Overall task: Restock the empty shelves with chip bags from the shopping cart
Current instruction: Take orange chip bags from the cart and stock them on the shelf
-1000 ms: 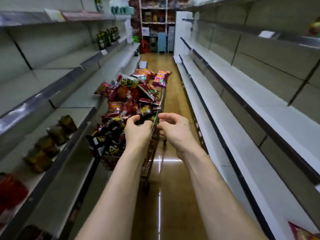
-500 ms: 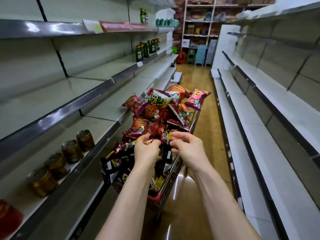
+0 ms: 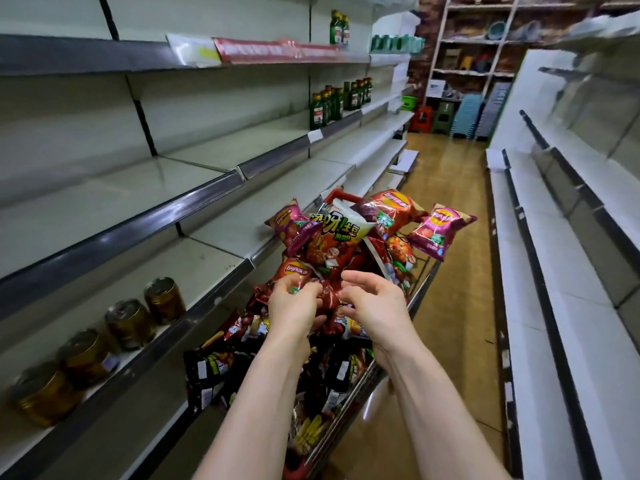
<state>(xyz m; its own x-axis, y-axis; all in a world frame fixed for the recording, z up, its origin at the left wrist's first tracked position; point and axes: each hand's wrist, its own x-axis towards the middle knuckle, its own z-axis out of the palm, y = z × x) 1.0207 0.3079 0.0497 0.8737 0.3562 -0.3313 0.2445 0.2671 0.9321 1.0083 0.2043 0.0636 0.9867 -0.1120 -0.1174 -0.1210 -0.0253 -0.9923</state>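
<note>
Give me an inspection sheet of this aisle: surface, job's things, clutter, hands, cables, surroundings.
Surface: grey metal shelves on the left, white shelves on the right.
Job's things: wire shopping cart heaped with chip bags; a pink chip bag overhangs its far right rim.
Clutter: four gold tin cans on a lower left shelf; green bottles farther along.
Hands: left hand grips a red foil chip bag; right hand has its fingers loosely curled beside it, grip unclear.
Cables: nothing seen.
Surroundings: glossy brown floor; stacked plastic stools at the aisle end.
</note>
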